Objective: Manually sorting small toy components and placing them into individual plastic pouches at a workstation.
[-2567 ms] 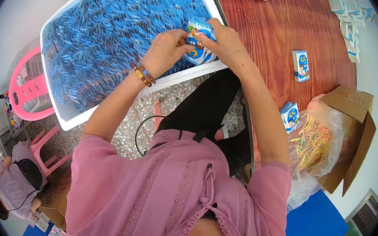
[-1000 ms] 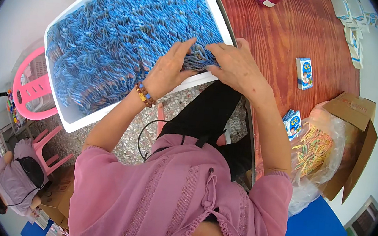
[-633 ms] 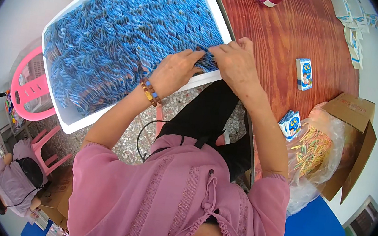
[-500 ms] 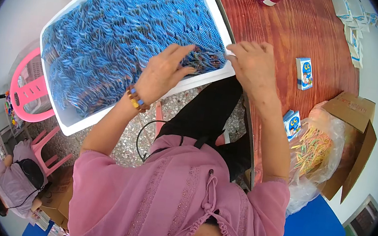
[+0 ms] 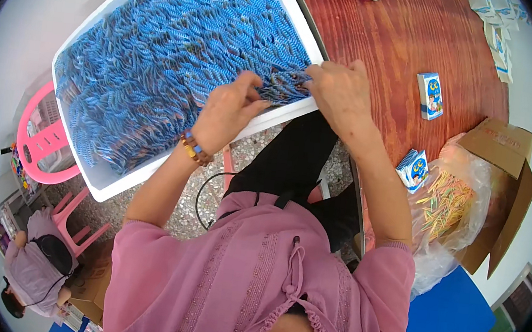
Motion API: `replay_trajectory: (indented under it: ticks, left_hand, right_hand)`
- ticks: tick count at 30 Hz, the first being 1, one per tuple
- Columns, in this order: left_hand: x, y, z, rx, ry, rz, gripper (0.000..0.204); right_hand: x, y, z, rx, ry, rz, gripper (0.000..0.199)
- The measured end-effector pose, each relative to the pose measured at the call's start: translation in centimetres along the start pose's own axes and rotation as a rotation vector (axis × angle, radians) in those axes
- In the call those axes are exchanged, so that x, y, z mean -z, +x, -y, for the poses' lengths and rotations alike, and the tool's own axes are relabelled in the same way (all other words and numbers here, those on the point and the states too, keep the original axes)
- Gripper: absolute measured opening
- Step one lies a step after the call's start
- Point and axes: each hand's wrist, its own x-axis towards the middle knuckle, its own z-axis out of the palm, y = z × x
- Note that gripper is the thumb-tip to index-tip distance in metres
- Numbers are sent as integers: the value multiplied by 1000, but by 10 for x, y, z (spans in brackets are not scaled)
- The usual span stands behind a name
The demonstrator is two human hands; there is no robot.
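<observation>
Packets point(image 5: 160, 58), blue with crimped edges, are filling the white tub point(image 5: 277, 117) beside the desk point(image 5: 383, 42), and all the action is centring on the tub's near right corner, where packets are standing on edge between both hands. The left hand point(image 5: 225, 108) is hovering at the near edge, thumb and fingers parted; the right hand point(image 5: 339, 95) is holding its fingers bent at the corner, though what they are gripping is too hidden to tell. Good handling is probably calling for a light touch: left fingers bracing the row like a bookend, right fingertips evening the tops without creasing wrappers.
</observation>
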Motion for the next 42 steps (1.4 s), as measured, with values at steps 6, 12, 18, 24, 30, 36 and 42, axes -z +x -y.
replay_trajectory:
  ticks: [6, 12, 18, 24, 30, 36, 42]
  left_hand:
    - [14, -2, 21, 69, 132, 277, 25]
    - [3, 17, 31, 80, 82, 434, 30]
    - [1, 19, 28, 100, 146, 434, 26]
    - [17, -6, -7, -4, 217, 255, 21]
    - [-23, -13, -55, -188, -66, 52, 12]
    - [-134, -25, -108, -422, 21, 373, 15]
    - [-244, -24, -149, -862, 169, 327, 25]
  right_hand:
    - [-7, 2, 3, -5, -146, 109, 12]
    - [-14, -7, 2, -82, -66, 26, 10]
    - [-2, -66, 1, -225, 297, -260, 14]
    - [16, -185, -61, -750, 341, -621, 15]
    - [30, -306, -137, -982, 276, -465, 28]
    - [19, -312, -155, -1004, 332, -390, 34]
    - [4, -313, -159, -948, 630, -659, 19]
